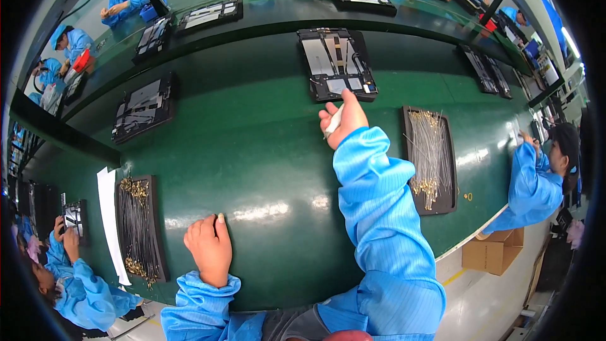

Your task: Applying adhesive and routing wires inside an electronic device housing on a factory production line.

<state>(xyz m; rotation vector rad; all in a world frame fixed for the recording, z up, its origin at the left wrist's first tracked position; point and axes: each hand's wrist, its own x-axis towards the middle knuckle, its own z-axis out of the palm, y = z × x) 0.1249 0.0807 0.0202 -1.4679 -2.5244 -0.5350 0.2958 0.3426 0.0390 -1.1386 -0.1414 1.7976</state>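
Gleaming beside the left hand (pixel 209 249), the green workbench (pixel 271 170) stands among co-workers (pixel 535 183).

Two bare hands are counted: the left hand (pixel 209 247) at 7 o'clock, the right hand (pixel 344 124) at 2. On the green surface (pixel 265 164), two cable trays (pixel 162 240) are seen, at 8 and 3. Four opened devices (pixel 336 60) are placed there: one at 1, one at 10, two at 2. One white strip (pixel 110 224) is found at 8, one cardboard box (pixel 483 257) at 4.
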